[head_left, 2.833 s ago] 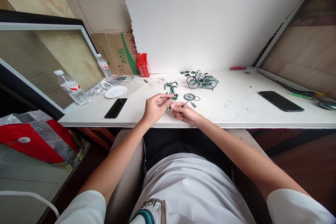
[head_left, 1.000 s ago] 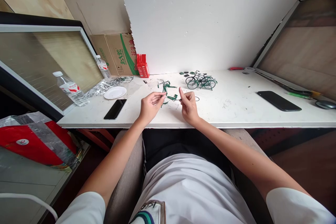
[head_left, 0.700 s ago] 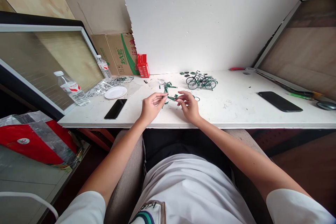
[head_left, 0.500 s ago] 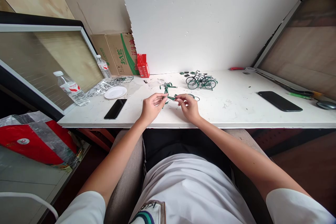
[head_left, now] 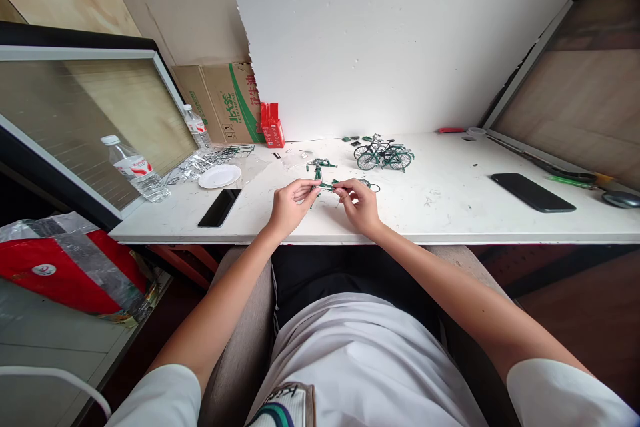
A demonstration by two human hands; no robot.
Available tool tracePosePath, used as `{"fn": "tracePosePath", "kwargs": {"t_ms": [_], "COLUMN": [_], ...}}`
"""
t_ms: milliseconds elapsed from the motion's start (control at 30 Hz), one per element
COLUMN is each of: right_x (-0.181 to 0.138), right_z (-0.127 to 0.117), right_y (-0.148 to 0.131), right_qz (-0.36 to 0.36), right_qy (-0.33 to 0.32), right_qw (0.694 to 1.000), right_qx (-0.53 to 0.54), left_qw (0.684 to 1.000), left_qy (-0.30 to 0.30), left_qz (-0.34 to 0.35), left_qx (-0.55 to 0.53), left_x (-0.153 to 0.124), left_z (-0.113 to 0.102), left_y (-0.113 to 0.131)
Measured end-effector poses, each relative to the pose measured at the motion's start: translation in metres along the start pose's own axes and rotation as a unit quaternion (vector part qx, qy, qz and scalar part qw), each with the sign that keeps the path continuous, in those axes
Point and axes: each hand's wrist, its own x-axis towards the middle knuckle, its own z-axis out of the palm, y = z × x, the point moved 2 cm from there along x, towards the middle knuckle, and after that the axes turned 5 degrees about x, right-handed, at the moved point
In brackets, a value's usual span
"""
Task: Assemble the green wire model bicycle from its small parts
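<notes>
My left hand (head_left: 290, 203) and my right hand (head_left: 359, 205) meet over the white table (head_left: 450, 213), both pinched on a small green model bicycle frame (head_left: 323, 177) held between them. The frame's handlebar end sticks up behind my fingers. A tiny spoked wheel (head_left: 365, 183) and a thin ring lie just behind my right hand. Farther back stands a finished green model bicycle (head_left: 384, 154).
A black phone (head_left: 220, 207) and a white plate (head_left: 219, 176) lie to the left, with plastic part sprues and two water bottles (head_left: 134, 168) beyond. Another black phone (head_left: 533, 192) lies to the right. A white foam board leans at the back, beside a red carton (head_left: 271, 125).
The hands were apart a second ago; my right hand has come back left and closed on the green frame, which now sits lower between both hands.
</notes>
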Motion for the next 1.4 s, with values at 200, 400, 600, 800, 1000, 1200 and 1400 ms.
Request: {"fn": "tracePosePath", "kwargs": {"t_ms": [200,400,600,800,1000,1200,1400], "right_x": [0.000,0.000,0.001,0.001,0.001,0.001,0.001], "right_z": [0.000,0.000,0.000,0.001,0.001,0.002,0.002], "right_y": [-0.001,-0.003,-0.008,-0.009,-0.010,-0.011,-0.011], "right_qz": [0.000,0.012,-0.014,-0.013,-0.009,-0.007,0.008], "right_qy": [-0.003,-0.007,-0.012,-0.015,-0.016,-0.027,-0.035], "right_qw": [1.000,1.000,1.000,1.000,1.000,0.999,0.999], "right_qx": [-0.004,-0.010,-0.018,-0.020,-0.023,-0.023,-0.017], "left_qw": [1.000,1.000,1.000,1.000,0.999,0.999,0.999], "left_qy": [-0.004,-0.002,0.004,0.000,-0.006,-0.004,-0.004], "left_qz": [-0.001,-0.004,-0.001,0.005,0.014,0.014,0.015], "left_qx": [-0.003,-0.006,0.009,0.010,0.029,0.035,0.036], "left_x": [-0.001,-0.001,-0.001,-0.002,-0.002,-0.002,-0.002], "left_z": [0.000,0.001,0.001,0.001,0.001,0.001,0.000], "left_y": [-0.001,-0.001,-0.001,-0.003,-0.004,-0.005,-0.008]}}
